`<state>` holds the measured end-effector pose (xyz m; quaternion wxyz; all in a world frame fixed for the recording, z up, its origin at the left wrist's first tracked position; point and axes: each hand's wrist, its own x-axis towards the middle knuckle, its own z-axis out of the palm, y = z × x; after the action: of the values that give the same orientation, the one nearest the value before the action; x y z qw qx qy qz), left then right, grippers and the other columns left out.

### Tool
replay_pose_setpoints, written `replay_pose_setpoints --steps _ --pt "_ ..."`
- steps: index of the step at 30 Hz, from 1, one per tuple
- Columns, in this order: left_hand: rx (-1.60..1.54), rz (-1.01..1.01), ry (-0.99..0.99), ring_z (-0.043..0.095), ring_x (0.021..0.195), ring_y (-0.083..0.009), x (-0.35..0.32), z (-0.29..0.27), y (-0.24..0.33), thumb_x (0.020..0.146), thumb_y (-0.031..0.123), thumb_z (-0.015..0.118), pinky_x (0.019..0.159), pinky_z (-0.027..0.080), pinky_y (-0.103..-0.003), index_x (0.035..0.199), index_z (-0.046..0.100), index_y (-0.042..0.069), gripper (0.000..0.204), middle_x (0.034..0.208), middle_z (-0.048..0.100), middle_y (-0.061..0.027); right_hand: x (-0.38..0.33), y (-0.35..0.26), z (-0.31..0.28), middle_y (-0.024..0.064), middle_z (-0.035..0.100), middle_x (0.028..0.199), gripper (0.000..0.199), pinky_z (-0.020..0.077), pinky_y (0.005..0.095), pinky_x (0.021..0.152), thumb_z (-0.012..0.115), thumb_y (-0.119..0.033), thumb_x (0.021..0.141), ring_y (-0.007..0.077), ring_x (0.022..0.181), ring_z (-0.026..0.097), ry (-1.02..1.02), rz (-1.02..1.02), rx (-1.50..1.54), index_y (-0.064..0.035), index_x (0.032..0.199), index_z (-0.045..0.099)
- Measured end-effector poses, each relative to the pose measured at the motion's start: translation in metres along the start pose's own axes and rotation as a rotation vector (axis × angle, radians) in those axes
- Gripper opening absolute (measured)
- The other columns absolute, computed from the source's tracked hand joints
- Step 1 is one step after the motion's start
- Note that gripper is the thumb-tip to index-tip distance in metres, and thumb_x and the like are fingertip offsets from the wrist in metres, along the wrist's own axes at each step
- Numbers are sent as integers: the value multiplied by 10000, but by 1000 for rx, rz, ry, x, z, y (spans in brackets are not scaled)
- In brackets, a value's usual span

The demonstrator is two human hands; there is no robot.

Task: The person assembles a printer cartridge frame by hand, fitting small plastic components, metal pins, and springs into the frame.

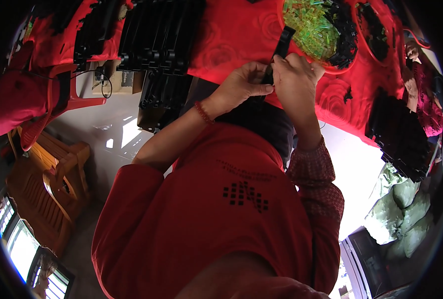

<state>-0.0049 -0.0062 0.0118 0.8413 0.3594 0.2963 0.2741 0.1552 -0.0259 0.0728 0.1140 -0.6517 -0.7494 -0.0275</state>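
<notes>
Table (241,30), red cloth; I see both hands over its near edge. Black strip (283,42): long, narrow, matte, upper end leaning over the bowl (353,62). Left hand (241,87) and right hand (296,79) pinch its lower end. Risk, I judge: short grip, strip pivots, drops.

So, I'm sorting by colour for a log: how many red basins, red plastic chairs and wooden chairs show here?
Red basins: 2
Red plastic chairs: 1
Wooden chairs: 1
Total: 4
</notes>
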Motion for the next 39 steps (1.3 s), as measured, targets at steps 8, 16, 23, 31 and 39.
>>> replay_pose_setpoints --steps 8,16,23,31,39 --pt "-28 30 40 604 1083 -143 -3 7 7 854 -5 722 931 526 -277 1278 491 -12 482 1183 605 -79 -14 -3 21 25 639 832 150 326 422 881 654 -206 885 178 829 599 213 72 159 -131 1012 677" --pt "-21 17 -5 610 1086 -150 0 2 4 855 -29 706 942 529 -291 1295 493 -18 490 1206 605 -90 -13 0 27 12 655 786 99 327 410 882 681 -165 856 188 766 619 256 130 246 -143 951 660" --pt "-35 -12 -23 625 1061 -141 1 0 7 846 -41 709 937 530 -286 1307 495 -11 509 1188 623 -75 -8 1 16 4 656 786 58 321 406 882 672 -180 858 186 752 617 227 90 228 -151 907 663" --pt "-62 -5 -11 627 1057 -138 0 2 8 856 -46 692 935 531 -280 1310 491 -9 498 1186 624 -79 -12 -5 24 15 669 823 102 322 421 890 660 -191 882 190 783 622 199 202 186 -134 965 644" --pt "-52 24 -20 625 1054 -136 0 2 5 861 -48 682 925 532 -276 1295 496 -9 474 1162 623 -73 -15 -1 26 6 672 839 98 332 427 868 651 -168 878 170 814 621 262 62 162 -145 973 643"
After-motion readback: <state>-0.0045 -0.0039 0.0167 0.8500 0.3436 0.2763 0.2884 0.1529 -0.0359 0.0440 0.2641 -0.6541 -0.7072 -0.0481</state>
